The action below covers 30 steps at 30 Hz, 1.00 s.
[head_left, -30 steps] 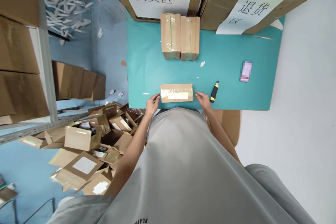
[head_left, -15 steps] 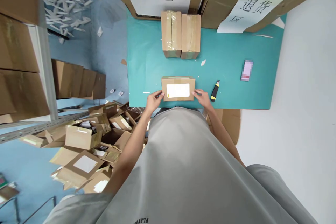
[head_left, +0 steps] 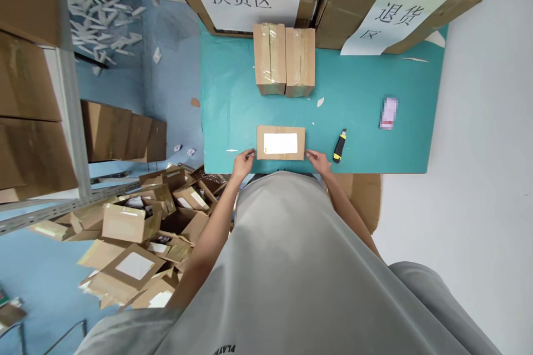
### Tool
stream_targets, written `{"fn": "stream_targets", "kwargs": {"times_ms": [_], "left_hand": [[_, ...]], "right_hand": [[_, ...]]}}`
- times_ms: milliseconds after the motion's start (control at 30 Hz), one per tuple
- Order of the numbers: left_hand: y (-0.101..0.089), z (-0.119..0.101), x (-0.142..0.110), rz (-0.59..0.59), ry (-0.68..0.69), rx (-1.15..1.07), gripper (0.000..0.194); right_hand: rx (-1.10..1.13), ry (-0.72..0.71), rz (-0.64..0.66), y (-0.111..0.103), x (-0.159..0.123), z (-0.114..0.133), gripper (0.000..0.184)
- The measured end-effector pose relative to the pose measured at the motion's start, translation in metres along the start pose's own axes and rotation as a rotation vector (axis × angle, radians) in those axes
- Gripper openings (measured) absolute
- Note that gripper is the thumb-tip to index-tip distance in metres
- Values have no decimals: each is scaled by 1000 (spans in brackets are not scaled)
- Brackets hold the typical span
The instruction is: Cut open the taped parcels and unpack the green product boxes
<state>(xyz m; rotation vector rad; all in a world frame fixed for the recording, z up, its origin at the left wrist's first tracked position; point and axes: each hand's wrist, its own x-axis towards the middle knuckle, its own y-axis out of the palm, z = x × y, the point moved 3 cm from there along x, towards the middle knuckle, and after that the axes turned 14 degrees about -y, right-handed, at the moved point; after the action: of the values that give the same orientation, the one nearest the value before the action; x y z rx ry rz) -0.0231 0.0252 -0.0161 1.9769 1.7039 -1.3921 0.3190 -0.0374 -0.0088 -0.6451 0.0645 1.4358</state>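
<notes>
The left hand [head_left: 244,163] and right hand [head_left: 318,162] have thumb and fingers drawn nearly together, at opposite ends of the small box [head_left: 301,142], label [head_left: 280,143] up between them; whether either touches it, I cannot tell. Even, light pressure at matching heights would keep it level, with the knife [head_left: 340,147] left beyond the right fingertips.

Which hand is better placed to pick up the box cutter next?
Probably the right hand: the box cutter lies close beside it, on its outer side. The left hand is at the opposite end of the labeled carton and would likely have to reach across.
</notes>
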Motion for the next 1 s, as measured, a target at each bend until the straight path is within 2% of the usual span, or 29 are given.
{"fn": "stream_targets", "kwargs": {"times_ms": [167,300,400,500,633,733,867,1000], "left_hand": [[5,7,-13,55,-67,-17,46],[5,-1,-18,67,-60,-72,38],[-3,-15,-20,28,6,-134,33],[-18,-37,-22,-49,127,-143,34],[-38,-62,-24,-127,212,-70,37],[-41,-69,-21,-137,162,-21,37],[-35,-70,-11,-185,54,40,33],[-35,-81,-5,-174,87,126,24]], "right_hand": [[59,-11,77,10,-17,-3,35],[60,-33,67,10,-14,4,32],[33,-120,-8,-3,-3,19,37],[-38,-227,-80,-20,8,42,43],[-108,-271,-62,-30,18,67,46],[-159,-209,-28,-22,22,73,45],[-203,-138,-26,-3,29,70,48],[-238,-143,-38,0,37,63,46]]}}
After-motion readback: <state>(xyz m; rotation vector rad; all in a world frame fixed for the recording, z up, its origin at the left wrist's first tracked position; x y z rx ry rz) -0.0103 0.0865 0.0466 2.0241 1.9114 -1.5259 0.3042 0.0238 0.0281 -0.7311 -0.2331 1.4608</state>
